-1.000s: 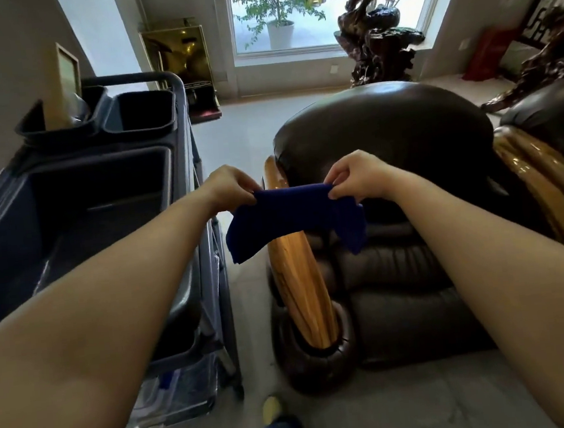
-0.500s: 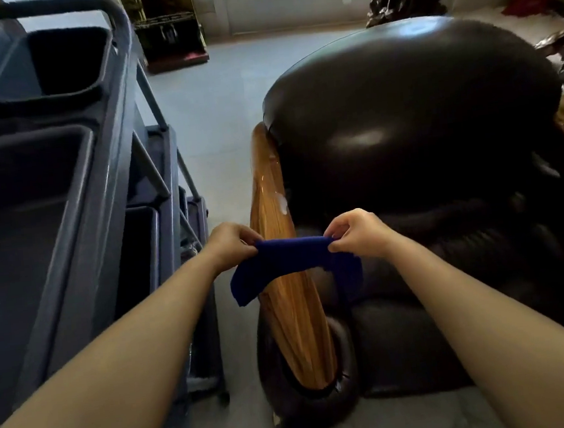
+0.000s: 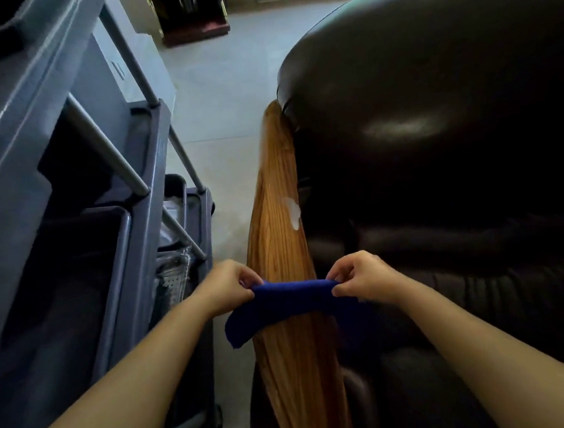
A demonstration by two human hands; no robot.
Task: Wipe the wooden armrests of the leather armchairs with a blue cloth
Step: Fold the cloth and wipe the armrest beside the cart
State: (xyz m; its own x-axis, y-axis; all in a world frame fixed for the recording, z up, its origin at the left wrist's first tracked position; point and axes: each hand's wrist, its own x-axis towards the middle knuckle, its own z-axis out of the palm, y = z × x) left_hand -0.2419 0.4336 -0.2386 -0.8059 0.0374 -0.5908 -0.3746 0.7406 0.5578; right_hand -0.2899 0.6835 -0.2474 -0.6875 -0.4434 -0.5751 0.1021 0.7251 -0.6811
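A blue cloth [image 3: 288, 302] is stretched across a long wooden armrest [image 3: 279, 221] of a dark leather armchair [image 3: 437, 132]. My left hand [image 3: 227, 285] pinches the cloth's left end and my right hand [image 3: 358, 280] pinches its right end. The cloth's left corner hangs down beside the armrest. Whether the cloth touches the wood I cannot tell. A pale smear [image 3: 294, 211] shows on the armrest beyond the cloth.
A grey cleaning cart [image 3: 68, 198] with bins and metal rails stands close on the left, leaving a narrow strip of pale floor [image 3: 224, 116] between it and the armchair. A dark low stand [image 3: 191, 13] sits at the far wall.
The view has tilted down and moved closer to the armrest. Both hands have stayed on the cloth's ends while it came lower over the wood.
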